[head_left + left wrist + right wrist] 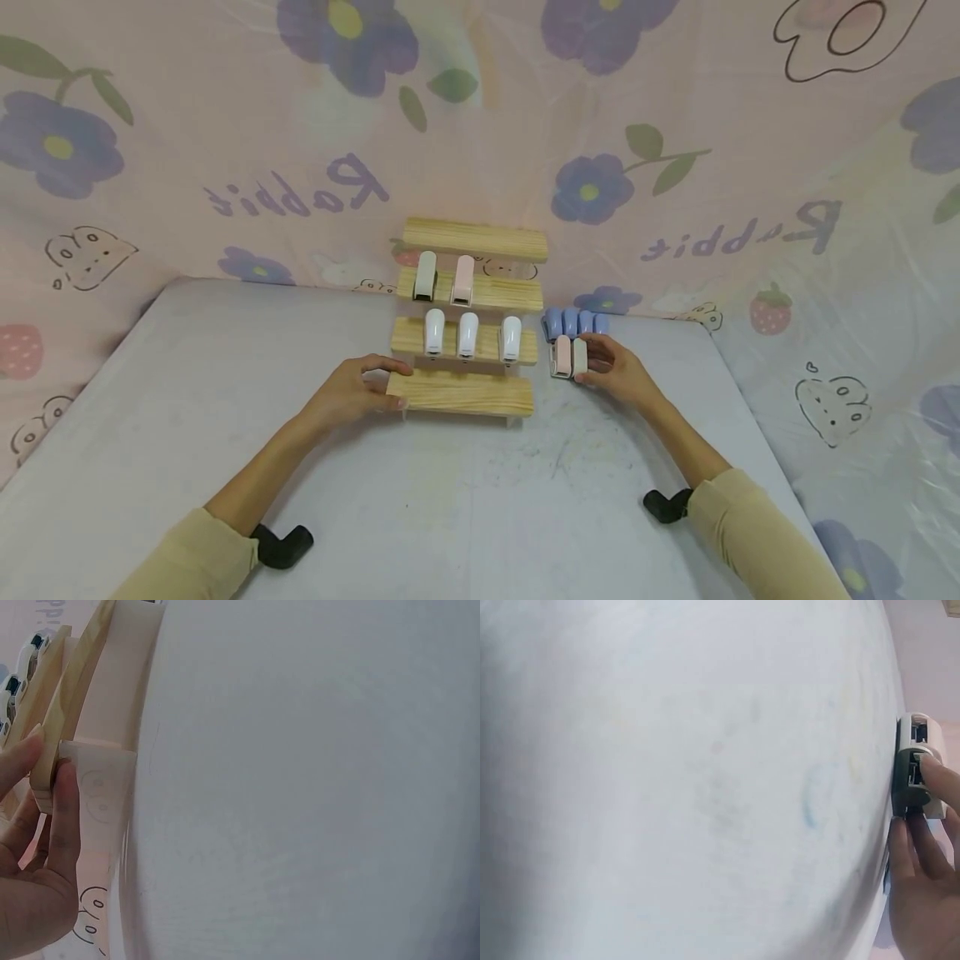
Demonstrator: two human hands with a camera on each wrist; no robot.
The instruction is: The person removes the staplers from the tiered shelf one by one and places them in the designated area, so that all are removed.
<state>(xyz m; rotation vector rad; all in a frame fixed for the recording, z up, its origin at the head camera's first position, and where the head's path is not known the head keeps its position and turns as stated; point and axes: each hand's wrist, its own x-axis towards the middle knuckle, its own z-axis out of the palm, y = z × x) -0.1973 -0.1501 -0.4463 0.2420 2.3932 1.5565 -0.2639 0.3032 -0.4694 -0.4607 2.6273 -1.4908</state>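
My left hand [347, 390] grips the left end of the lowest wooden board [461, 393] of a tiered display rack. In the left wrist view, the thumb lies on the board's upper face and a finger reaches under it. At the rack's right, my right hand [624, 375] holds a pale green mini stapler [580, 357] on the table, its thumb at the stapler's front end. A pink mini stapler [562, 355] stands against the green one's left side. Right behind this pair is a row of several blue mini staplers [570, 322], partly hidden by the hand.
Three white mini staplers [468, 335] stand on the second board from the bottom. On the board above sit a green stapler [426, 275] and a pink stapler [463, 279]. The top board [476, 239] is bare. A patterned curtain [480, 125] hangs behind the white table [450, 517].
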